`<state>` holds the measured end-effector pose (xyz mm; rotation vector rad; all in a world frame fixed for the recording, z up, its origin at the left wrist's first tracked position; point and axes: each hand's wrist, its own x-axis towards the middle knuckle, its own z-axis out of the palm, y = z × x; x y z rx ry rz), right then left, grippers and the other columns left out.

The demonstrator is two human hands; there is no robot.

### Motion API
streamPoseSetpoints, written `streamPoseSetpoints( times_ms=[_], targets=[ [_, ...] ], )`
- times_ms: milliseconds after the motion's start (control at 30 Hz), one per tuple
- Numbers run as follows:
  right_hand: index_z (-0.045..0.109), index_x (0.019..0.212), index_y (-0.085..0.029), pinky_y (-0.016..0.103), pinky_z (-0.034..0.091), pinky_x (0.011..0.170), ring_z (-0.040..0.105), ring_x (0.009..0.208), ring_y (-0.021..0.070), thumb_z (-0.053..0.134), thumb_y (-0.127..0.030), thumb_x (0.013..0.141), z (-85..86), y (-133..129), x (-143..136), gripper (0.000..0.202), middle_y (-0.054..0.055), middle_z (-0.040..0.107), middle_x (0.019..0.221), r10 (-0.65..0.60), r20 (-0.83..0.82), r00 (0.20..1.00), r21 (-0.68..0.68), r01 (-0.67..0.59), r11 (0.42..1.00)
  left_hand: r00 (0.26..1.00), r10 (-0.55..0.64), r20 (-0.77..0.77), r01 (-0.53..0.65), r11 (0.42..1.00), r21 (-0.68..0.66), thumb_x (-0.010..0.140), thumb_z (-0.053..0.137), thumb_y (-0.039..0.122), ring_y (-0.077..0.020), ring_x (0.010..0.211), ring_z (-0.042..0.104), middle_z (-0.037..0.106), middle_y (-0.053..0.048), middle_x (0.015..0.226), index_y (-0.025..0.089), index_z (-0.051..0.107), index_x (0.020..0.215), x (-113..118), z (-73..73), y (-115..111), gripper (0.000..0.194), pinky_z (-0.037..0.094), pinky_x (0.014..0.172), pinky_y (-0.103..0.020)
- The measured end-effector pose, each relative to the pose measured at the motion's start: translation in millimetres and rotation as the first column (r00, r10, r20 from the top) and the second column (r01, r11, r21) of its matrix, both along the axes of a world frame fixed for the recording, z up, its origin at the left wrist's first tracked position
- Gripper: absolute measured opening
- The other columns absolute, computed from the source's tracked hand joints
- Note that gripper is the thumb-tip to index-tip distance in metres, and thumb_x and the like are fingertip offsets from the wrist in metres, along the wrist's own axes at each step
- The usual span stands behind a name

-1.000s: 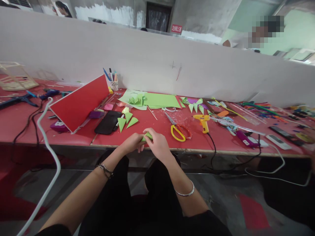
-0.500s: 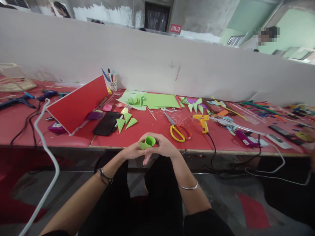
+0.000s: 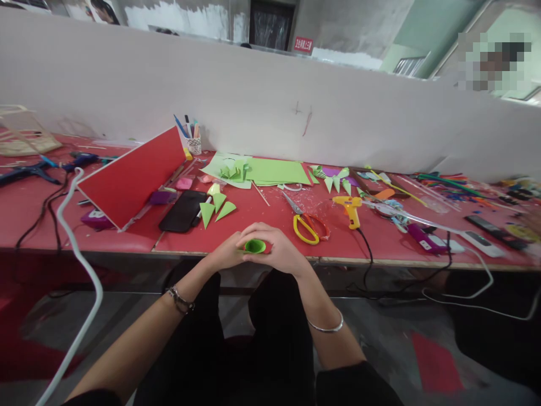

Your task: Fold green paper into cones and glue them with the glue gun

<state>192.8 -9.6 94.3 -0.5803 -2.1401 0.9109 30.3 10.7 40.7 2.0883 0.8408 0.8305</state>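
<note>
A rolled green paper cone [image 3: 255,246] sits between my two hands, its round mouth facing up toward me, just off the table's front edge. My left hand [image 3: 228,250] is closed on the cone's left side. From the right, my right hand [image 3: 282,251] curls its fingers around it. The lower part of the cone is hidden by the hands. On the table beyond lie several finished green paper cones [image 3: 225,211] and yellow-handled scissors [image 3: 305,225]. To the right of the scissors rests a yellow glue gun [image 3: 350,210].
Green paper sheets [image 3: 276,172] lie at the back. A black phone [image 3: 183,211] and a leaning red board [image 3: 135,177] stand left, near a pen cup [image 3: 194,145]. A white cable [image 3: 84,265] hangs at left. Purple power strips [image 3: 426,239] lie right.
The green paper's loose flap, sticking out left before, no longer shows, and the cone's mouth sits lower between the fingers. My hands have closed in around it.
</note>
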Motion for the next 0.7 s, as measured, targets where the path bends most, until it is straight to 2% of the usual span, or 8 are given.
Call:
streamPoseSetpoints(
  times_ms=[100,233,333,400,467,567,700],
  targets=[
    [0.063,0.094,-0.024,0.033,0.041,0.091,0.05,0.1,0.0151,0.064,-0.026,0.074,-3.5,2,1,0.02,0.003,0.055,0.102,-0.056,0.03,0.998,0.051,0.054,0.997,0.999,-0.042,0.022,0.041,0.999,0.016,0.074,0.056,0.028,-0.0156,0.079,0.057,0.062,-0.005,0.088,0.013,0.059,0.086,-1,-1.1,1,0.02,0.047,0.069,-0.025],
    [0.06,0.098,-0.025,0.035,0.04,0.093,0.048,0.104,0.0164,0.063,-0.028,0.075,-8.8,4,2,0.023,0.004,0.052,0.107,-0.084,0.054,0.995,0.06,0.08,0.995,0.998,-0.023,0.052,0.022,1.0,0.015,0.074,0.057,0.028,-0.0126,0.068,0.055,0.059,-0.002,0.074,0.012,0.058,0.074,0,0.4,2,0.017,0.044,0.062,-0.022],
    [0.045,0.121,-0.027,0.037,0.04,0.093,0.047,0.108,0.0187,0.063,-0.031,0.074,-13.4,5,3,0.05,0.006,0.048,0.116,-0.181,-0.004,0.983,0.041,0.181,0.983,0.998,0.041,0.038,-0.041,0.999,-0.02,0.075,0.056,0.03,-0.0107,0.061,0.051,0.055,0.001,0.064,0.012,0.054,0.067,2,2.4,3,0.02,0.041,0.057,-0.02],
    [0.034,0.129,-0.027,0.038,0.039,0.094,0.045,0.111,0.0198,0.064,-0.03,0.074,-18.3,7,5,0.063,0.008,0.045,0.12,-0.266,-0.05,0.963,0.046,0.268,0.962,0.993,0.113,-0.029,-0.114,0.993,-0.04,0.077,0.053,0.03,-0.0097,0.057,0.049,0.054,0.002,0.06,0.013,0.054,0.067,3,2.6,4,0.02,0.037,0.053,-0.019],
    [0.042,0.124,-0.027,0.037,0.038,0.096,0.043,0.113,0.0202,0.062,-0.027,0.075,-25.3,9,8,0.052,0.007,0.043,0.119,-0.317,-0.042,0.947,0.079,0.32,0.944,0.969,0.203,-0.138,-0.208,0.978,-0.021,0.078,0.051,0.028,-0.0101,0.055,0.05,0.055,0.002,0.059,0.014,0.056,0.071,4,1.2,6,0.016,0.033,0.05,-0.018],
    [0.059,0.101,-0.026,0.037,0.039,0.095,0.044,0.109,0.0197,0.057,-0.023,0.078,-38.0,13,12,0.023,0.006,0.044,0.113,-0.365,0.017,0.931,0.128,0.36,0.924,0.906,0.293,-0.307,-0.288,0.956,0.06,0.076,0.052,0.024,-0.013,0.06,0.055,0.06,0.0,0.066,0.017,0.059,0.084,6,-4.3,8,0.013,0.033,0.052,-0.019],
    [0.064,0.087,-0.025,0.038,0.04,0.093,0.046,0.104,0.0195,0.054,-0.018,0.079,-53.3,20,18,0.014,0.006,0.046,0.111,-0.438,0.048,0.898,0.14,0.428,0.893,0.836,0.335,-0.435,-0.314,0.942,0.122,0.076,0.052,0.024,-0.0182,0.067,0.06,0.062,-0.004,0.073,0.016,0.056,0.094,11,-13.2,12,0.02,0.038,0.056,-0.023]
  ],
)
